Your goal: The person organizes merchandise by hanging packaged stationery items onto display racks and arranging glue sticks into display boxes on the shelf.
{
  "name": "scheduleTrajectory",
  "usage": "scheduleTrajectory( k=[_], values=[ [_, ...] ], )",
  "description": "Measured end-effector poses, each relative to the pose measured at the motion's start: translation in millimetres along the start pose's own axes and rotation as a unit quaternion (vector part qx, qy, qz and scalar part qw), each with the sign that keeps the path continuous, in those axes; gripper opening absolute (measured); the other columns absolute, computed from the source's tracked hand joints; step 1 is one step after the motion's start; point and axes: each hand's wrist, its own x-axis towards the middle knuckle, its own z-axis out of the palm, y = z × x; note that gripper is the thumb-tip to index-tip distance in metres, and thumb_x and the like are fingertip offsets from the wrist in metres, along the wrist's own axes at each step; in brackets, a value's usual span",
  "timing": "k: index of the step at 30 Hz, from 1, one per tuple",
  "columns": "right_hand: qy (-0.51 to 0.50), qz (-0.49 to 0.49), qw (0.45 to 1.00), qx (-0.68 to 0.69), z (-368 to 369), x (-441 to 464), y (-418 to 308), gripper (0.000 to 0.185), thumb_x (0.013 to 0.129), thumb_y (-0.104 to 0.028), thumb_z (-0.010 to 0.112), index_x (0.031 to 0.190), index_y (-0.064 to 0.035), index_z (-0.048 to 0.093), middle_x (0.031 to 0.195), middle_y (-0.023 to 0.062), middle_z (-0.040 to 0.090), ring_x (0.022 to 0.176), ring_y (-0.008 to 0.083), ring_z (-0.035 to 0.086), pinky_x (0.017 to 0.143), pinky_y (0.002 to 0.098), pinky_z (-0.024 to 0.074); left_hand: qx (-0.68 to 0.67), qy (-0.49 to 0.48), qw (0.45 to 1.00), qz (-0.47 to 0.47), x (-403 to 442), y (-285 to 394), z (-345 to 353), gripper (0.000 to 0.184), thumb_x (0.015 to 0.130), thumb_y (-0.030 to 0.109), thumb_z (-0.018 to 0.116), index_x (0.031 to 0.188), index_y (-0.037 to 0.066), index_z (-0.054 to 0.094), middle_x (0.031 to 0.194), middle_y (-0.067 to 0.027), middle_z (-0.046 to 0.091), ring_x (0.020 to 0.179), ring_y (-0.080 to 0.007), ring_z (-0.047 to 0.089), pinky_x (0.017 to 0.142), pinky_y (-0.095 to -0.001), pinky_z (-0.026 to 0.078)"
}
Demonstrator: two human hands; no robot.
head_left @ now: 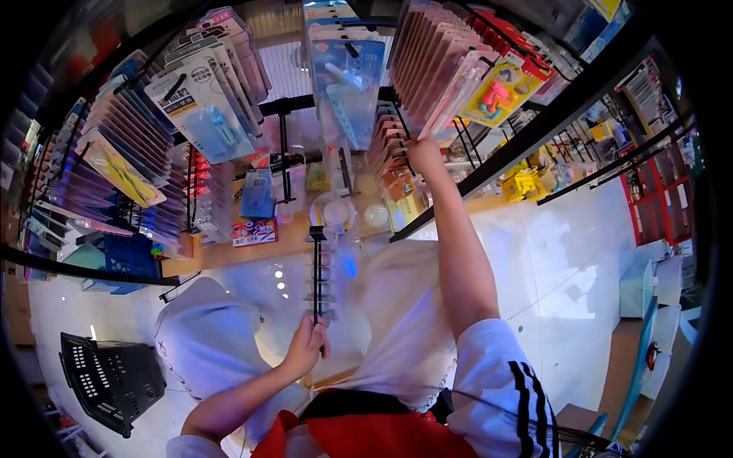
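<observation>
In the head view my left hand is closed round the near end of a black display hook, held in front of my body. Several small clear packs hang along this hook. My right hand is stretched up to the rack on the right, its fingers closed beside a row of small hanging packs. What lies in those fingers is hidden. Just above it hang tall pink packs and a yellow card with a pink item.
Blue packs hang at the centre back, and white cards at the left. Boxes, among them a blue box, stand on a wooden shelf. A black rail crosses on the right. A black basket is on the floor.
</observation>
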Motion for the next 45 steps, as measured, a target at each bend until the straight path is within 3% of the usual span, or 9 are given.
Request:
scheduleTrajectory(
  k=[7,9,11,20,24,26,30,42,45],
  values=[
    [0.025,0.029,0.997,-0.063,-6,-27,-32,0.016,0.077,-0.009,0.049,0.078,0.0034,0.058,0.080,0.0223,0.058,0.075,0.0403,0.057,0.067,0.0475,0.0453,0.014,-0.003,1.000,0.010,7,-8,0,0.014,0.095,0.015,0.029,0.101,0.003,0.032,0.061,-0.0047,0.039,0.045,-0.0144,0.047,0.044,-0.0265,0.040],
    [0.241,-0.022,0.957,-0.160,6,-39,-58,0.015,0.079,-0.010,0.047,0.080,0.0016,0.057,0.082,0.0201,0.056,0.075,0.0373,0.054,0.068,0.0468,0.0434,0.015,0.003,1.000,-0.001,5,-6,3,0.014,0.095,0.016,0.030,0.101,0.003,0.032,0.061,-0.0043,0.037,0.046,-0.0154,0.047,0.044,-0.0273,0.040],
    [0.235,0.025,0.971,0.044,-9,-65,-114,0.018,0.082,-0.012,0.045,0.083,0.0027,0.055,0.082,0.0189,0.052,0.075,0.0341,0.051,0.069,0.0455,0.0420,0.025,-0.002,1.000,-0.002,6,-4,4,0.015,0.095,0.016,0.030,0.101,0.003,0.032,0.062,-0.0042,0.036,0.046,-0.0160,0.046,0.044,-0.0276,0.040],
    [-0.333,-0.128,0.933,-0.046,63,-45,-101,0.023,0.074,-0.016,0.058,0.084,0.0039,0.059,0.082,0.0203,0.058,0.077,0.0330,0.059,0.066,0.0419,0.0487,0.068,0.008,0.998,0.005,7,-10,1,0.015,0.095,0.016,0.028,0.101,0.002,0.033,0.062,-0.0047,0.036,0.044,-0.0165,0.046,0.043,-0.0269,0.040],
    [-0.255,-0.184,0.945,-0.089,65,-48,-94,0.022,0.074,-0.017,0.058,0.080,0.0036,0.061,0.082,0.0211,0.058,0.075,0.0348,0.059,0.066,0.0414,0.0486,0.062,0.008,0.998,-0.002,9,-10,2,0.016,0.095,0.016,0.028,0.100,0.002,0.034,0.062,-0.0046,0.036,0.044,-0.0166,0.045,0.042,-0.0270,0.040],
    [-0.193,-0.041,0.980,0.017,19,-57,-110,0.020,0.074,-0.016,0.057,0.079,0.0036,0.061,0.082,0.0219,0.058,0.075,0.0351,0.059,0.067,0.0410,0.0486,0.059,0.010,0.998,-0.005,9,-11,2,0.016,0.095,0.016,0.028,0.100,0.002,0.034,0.062,-0.0045,0.036,0.044,-0.0166,0.045,0.042,-0.0271,0.040],
    [-0.217,-0.109,0.968,-0.063,19,-48,-84,0.049,0.077,-0.006,0.046,0.123,0.0057,0.036,0.082,0.0232,0.061,0.079,0.0367,0.060,0.069,0.0420,0.0492,0.053,0.002,0.999,-0.001,8,-12,0,0.014,0.095,0.013,0.028,0.102,0.001,0.033,0.063,-0.0042,0.037,0.045,-0.0152,0.047,0.043,-0.0270,0.041],
    [-0.188,-0.189,0.957,-0.118,40,-48,-61,0.020,0.076,-0.013,0.050,0.082,0.0028,0.060,0.080,0.0181,0.059,0.073,0.0329,0.058,0.062,0.0419,0.0455,0.044,-0.009,0.999,-0.014,6,-12,4,0.014,0.095,0.015,0.029,0.101,0.003,0.031,0.060,-0.0044,0.036,0.045,-0.0161,0.046,0.045,-0.0278,0.040],
    [0.018,-0.065,0.969,-0.238,31,-83,-95,0.026,0.080,-0.021,0.052,0.086,0.0030,0.058,0.083,0.0191,0.057,0.078,0.0323,0.057,0.067,0.0407,0.0447,0.037,-0.002,0.999,-0.014,4,-14,1,0.013,0.095,0.014,0.029,0.100,0.002,0.031,0.061,-0.0042,0.036,0.046,-0.0156,0.046,0.045,-0.0278,0.041]
  ],
)
